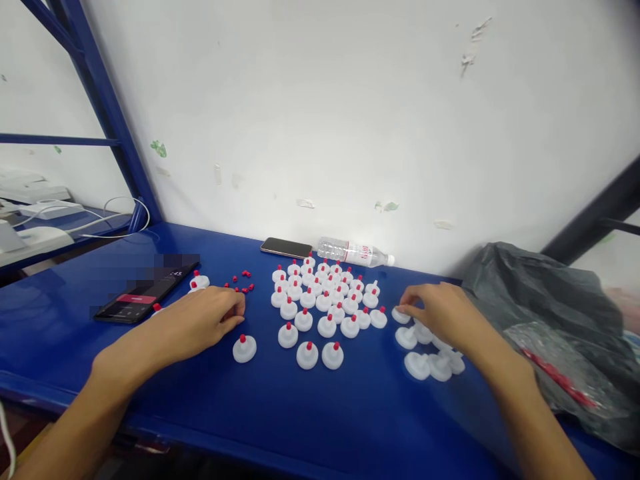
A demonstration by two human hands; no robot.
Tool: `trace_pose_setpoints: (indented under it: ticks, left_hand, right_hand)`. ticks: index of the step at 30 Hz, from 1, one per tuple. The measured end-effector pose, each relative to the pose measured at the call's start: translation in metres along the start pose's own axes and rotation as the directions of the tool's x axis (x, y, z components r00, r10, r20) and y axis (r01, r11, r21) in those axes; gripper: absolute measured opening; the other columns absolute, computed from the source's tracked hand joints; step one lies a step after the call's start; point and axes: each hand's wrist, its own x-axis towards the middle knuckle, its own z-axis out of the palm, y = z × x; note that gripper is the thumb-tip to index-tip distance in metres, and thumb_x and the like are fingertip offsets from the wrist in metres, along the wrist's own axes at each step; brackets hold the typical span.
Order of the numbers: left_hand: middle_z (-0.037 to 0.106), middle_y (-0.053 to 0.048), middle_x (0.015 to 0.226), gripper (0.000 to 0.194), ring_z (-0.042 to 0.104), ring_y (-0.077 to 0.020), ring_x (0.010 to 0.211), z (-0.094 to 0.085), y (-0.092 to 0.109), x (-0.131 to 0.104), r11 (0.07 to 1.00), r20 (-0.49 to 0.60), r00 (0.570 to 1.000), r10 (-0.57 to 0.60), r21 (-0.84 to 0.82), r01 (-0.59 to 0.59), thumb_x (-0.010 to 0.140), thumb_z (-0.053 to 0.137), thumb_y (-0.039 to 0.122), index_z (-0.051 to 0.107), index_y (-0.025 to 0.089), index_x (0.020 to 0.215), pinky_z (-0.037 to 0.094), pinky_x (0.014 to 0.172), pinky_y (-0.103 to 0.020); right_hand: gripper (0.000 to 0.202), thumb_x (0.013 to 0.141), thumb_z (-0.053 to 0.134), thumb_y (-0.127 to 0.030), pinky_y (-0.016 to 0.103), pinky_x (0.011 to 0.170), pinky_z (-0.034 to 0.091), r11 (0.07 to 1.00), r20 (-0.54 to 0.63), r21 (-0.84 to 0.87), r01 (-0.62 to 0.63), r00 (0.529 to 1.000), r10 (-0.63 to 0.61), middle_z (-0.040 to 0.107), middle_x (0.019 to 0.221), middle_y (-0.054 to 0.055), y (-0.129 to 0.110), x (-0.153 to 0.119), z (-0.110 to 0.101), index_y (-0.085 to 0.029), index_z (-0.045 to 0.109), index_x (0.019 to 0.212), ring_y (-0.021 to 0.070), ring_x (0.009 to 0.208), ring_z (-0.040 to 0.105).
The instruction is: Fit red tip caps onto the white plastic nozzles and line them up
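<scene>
My left hand [213, 317] hovers over the left part of the table, fingers curled toward the thumb; whatever lies between them, if anything, is hidden. Just beyond it lie several small red tips [245, 289]. A white round nozzle cap with a red tip [245, 349] stands beside the hand. At the right, my right hand [435, 310] has its thumb and fingers closed at a white nozzle cap [401, 316] that it partly covers. Several white caps without red tips [417, 365] lie tilted below that hand. A large group of red-tipped white caps [327, 325] stands upright between my hands.
A phone with a lit screen [145, 293] lies at the left, and a dark phone [287, 248] lies by the wall. Near it a clear plastic bottle [356, 253] rests on its side. A black bag [515, 287] and a clear bag with red pieces [557, 373] occupy the right side.
</scene>
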Motion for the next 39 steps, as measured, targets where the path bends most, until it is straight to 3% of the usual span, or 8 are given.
trace_pose_setpoints:
  ticks: [5,9,13,17,23,30,34,39]
  left_hand:
    - [0.070,-0.002,0.082,0.019,0.062,-0.0208,0.075,-0.003,0.007,-0.003,1.000,0.003,1.000,-0.020,0.022,0.020,0.093,0.051,0.033,0.063,0.024,0.081,0.038,0.063,-0.032]
    - [0.069,-0.002,0.082,0.018,0.062,-0.0211,0.075,-0.005,0.012,-0.004,0.999,0.010,0.999,-0.034,0.030,0.034,0.093,0.050,0.032,0.061,0.025,0.081,0.038,0.064,-0.033]
    - [0.069,-0.001,0.082,0.017,0.062,-0.0210,0.075,-0.003,0.011,-0.003,0.999,0.003,1.000,-0.028,0.021,0.028,0.092,0.050,0.031,0.061,0.025,0.081,0.037,0.063,-0.033]
    - [0.069,-0.001,0.082,0.017,0.062,-0.0205,0.075,-0.003,0.010,-0.003,1.000,-0.005,1.000,-0.016,0.009,0.016,0.092,0.051,0.031,0.060,0.025,0.079,0.037,0.063,-0.032]
    - [0.067,-0.001,0.080,0.014,0.060,-0.0205,0.072,-0.007,0.014,-0.003,1.000,-0.036,0.999,0.011,0.027,-0.010,0.092,0.049,0.028,0.057,0.025,0.081,0.036,0.063,-0.032]
    - [0.067,0.000,0.081,0.011,0.059,-0.0196,0.072,-0.008,0.015,-0.005,0.999,-0.094,0.995,0.042,0.032,-0.039,0.091,0.049,0.027,0.054,0.025,0.082,0.037,0.064,-0.032]
    - [0.066,0.000,0.080,0.010,0.059,-0.0191,0.071,-0.011,0.018,-0.006,0.998,-0.139,0.989,0.052,0.040,-0.047,0.090,0.050,0.027,0.053,0.025,0.081,0.036,0.064,-0.032]
    - [0.068,0.000,0.081,0.008,0.061,-0.0185,0.071,-0.014,0.025,-0.007,0.997,-0.182,0.981,0.070,0.041,-0.063,0.089,0.052,0.028,0.057,0.024,0.084,0.038,0.065,-0.031]
  right_hand:
    - [0.013,0.089,0.067,-0.036,0.035,0.065,0.048,1.000,-0.014,0.016,0.006,1.000,-0.006,0.080,0.080,0.000,-0.002,0.001,-0.001,-0.029,0.076,0.083,0.0248,0.071,0.073]
    - [0.028,0.100,0.053,-0.041,0.041,0.080,0.054,0.997,-0.061,0.054,0.058,0.997,-0.055,0.081,0.099,0.006,-0.004,0.005,0.004,-0.024,0.075,0.104,0.0288,0.090,0.076]
    - [0.039,0.104,0.039,-0.025,0.048,0.103,0.053,0.969,-0.163,0.124,0.215,0.967,-0.194,0.075,0.126,0.011,-0.004,0.012,0.020,-0.019,0.069,0.128,0.0295,0.118,0.070]
    - [0.048,0.100,0.034,-0.012,0.050,0.111,0.049,0.946,-0.151,0.139,0.292,0.951,-0.271,0.066,0.141,0.013,-0.005,0.014,0.038,-0.015,0.064,0.138,0.0285,0.132,0.063]
    - [0.046,0.101,0.036,-0.015,0.051,0.107,0.052,0.963,-0.117,0.124,0.238,0.967,-0.224,0.069,0.137,0.014,-0.009,0.014,0.042,-0.014,0.066,0.135,0.0304,0.127,0.066]
    - [0.030,0.097,0.062,-0.038,0.048,0.095,0.056,0.970,-0.321,0.203,0.133,0.945,-0.062,0.074,0.122,0.010,-0.017,0.013,0.018,-0.022,0.070,0.120,0.0311,0.107,0.072]
    - [0.023,0.094,0.068,-0.039,0.040,0.086,0.056,0.942,-0.463,0.287,0.173,0.886,-0.022,0.074,0.112,0.006,-0.024,0.009,0.009,-0.024,0.070,0.111,0.0260,0.096,0.073]
    - [0.015,0.098,0.058,-0.029,0.036,0.084,0.056,0.911,-0.491,0.316,0.265,0.868,-0.082,0.073,0.115,0.005,-0.040,0.004,0.006,-0.025,0.067,0.110,0.0232,0.095,0.072]
